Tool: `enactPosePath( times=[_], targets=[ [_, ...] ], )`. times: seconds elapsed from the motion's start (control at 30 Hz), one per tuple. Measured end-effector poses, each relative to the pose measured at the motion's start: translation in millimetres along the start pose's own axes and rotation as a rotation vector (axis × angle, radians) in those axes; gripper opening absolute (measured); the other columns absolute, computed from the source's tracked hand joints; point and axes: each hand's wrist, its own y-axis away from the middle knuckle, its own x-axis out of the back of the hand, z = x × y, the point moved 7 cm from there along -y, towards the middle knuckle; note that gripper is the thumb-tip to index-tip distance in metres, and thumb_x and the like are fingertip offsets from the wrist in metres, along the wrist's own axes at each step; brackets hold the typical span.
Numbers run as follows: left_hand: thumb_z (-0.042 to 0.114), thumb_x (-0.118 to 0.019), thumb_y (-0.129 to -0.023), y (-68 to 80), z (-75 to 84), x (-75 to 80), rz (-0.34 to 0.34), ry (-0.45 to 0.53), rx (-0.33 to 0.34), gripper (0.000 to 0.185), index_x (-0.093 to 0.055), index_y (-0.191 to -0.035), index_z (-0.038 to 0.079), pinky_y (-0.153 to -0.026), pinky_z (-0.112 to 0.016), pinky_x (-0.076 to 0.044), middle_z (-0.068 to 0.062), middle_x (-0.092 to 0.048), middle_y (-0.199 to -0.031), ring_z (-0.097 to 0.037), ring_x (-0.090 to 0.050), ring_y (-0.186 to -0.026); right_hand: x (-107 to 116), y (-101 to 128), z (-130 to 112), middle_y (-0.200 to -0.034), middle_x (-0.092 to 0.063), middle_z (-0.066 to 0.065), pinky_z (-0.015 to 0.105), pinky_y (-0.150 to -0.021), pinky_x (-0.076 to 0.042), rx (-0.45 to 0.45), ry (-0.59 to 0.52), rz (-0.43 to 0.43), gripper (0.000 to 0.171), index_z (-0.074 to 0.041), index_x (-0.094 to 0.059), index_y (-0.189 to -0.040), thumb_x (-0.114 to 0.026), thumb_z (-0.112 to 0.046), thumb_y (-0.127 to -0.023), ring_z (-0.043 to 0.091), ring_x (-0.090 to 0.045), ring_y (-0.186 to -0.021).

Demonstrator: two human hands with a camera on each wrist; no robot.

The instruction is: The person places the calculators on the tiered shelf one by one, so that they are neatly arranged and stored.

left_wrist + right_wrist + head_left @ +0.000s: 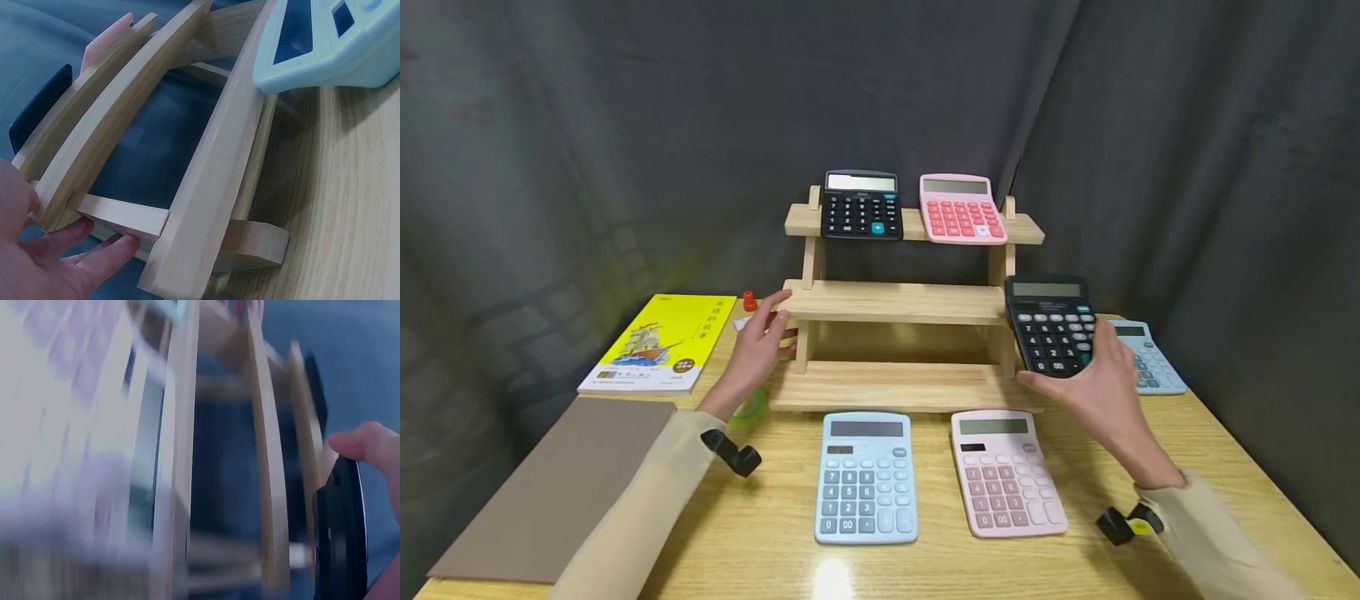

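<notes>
A three-tier wooden rack stands at the middle of the table. At its left end my left hand touches the middle shelf, fingers spread; in the left wrist view its fingertips lie along the side support. My right hand grips a black calculator by its lower right part, tilted with keys toward me, at the middle shelf's right end. The right wrist view is blurred and shows this black calculator edge-on. On the top shelf lean another black calculator and a pink calculator.
In front of the rack lie a light blue calculator and a pale pink calculator. Another blue calculator is behind my right hand. At left are a yellow book, a brown board, a small red object and green tape.
</notes>
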Motion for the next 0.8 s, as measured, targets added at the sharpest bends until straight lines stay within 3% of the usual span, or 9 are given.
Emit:
enactPosePath(
  times=[0.2,0.33,0.43,0.6,0.8],
  targets=[
    [0.035,-0.039,-0.111,-1.1,-1.5,-1.0,0.000,-0.003,-0.012,0.051,-0.029,-0.159,0.022,-0.102,-0.055,-0.048,-0.017,-0.032,-0.158,-0.043,-0.047,-0.134,-42.3,0.1,-58.6,-0.151,-0.032,0.026,0.066,-0.110,-0.020,0.086,-0.071,-0.042,0.131,0.001,-0.015,-0.158,-0.092,-0.049,-0.064,0.046,-0.023,-0.139],
    [0.033,-0.040,-0.111,-1.7,-1.7,-1.6,0.002,0.009,-0.015,0.050,-0.029,-0.159,0.021,-0.101,-0.055,-0.048,-0.019,-0.035,-0.155,-0.044,-0.049,-0.132,-71.1,-8.5,-93.6,-0.146,-0.038,0.021,0.057,-0.113,-0.023,0.132,-0.098,-0.057,0.130,0.000,-0.020,-0.156,-0.093,-0.051,-0.060,0.040,-0.028,-0.136],
    [0.030,-0.039,-0.111,-1.3,-0.5,-2.2,-0.002,0.015,-0.008,0.050,-0.028,-0.159,0.020,-0.102,-0.056,-0.047,-0.021,-0.035,-0.155,-0.045,-0.049,-0.132,-90.4,-16.5,-115.9,-0.148,-0.038,0.020,0.053,-0.115,-0.022,0.130,-0.109,-0.075,0.131,0.000,-0.021,-0.155,-0.092,-0.054,-0.059,0.037,-0.027,-0.139],
    [0.022,-0.037,-0.112,0.6,5.6,-2.9,-0.015,0.036,0.012,0.051,-0.025,-0.160,0.014,-0.104,-0.060,-0.044,-0.025,-0.031,-0.156,-0.048,-0.046,-0.133,-118.1,-26.9,-147.9,-0.160,-0.023,0.025,0.049,-0.120,-0.016,0.097,-0.080,-0.104,0.140,0.007,-0.011,-0.157,-0.091,-0.058,-0.062,0.037,-0.019,-0.146],
    [0.024,-0.037,-0.112,1.0,4.3,-1.4,-0.014,0.034,0.014,0.051,-0.026,-0.160,0.015,-0.104,-0.059,-0.045,-0.025,-0.032,-0.156,-0.047,-0.047,-0.133,-144.5,-32.4,-177.9,-0.162,-0.017,0.027,0.046,-0.119,-0.020,0.065,-0.038,-0.111,0.142,0.010,-0.010,-0.156,-0.089,-0.062,-0.063,0.037,-0.020,-0.145]
  ],
)
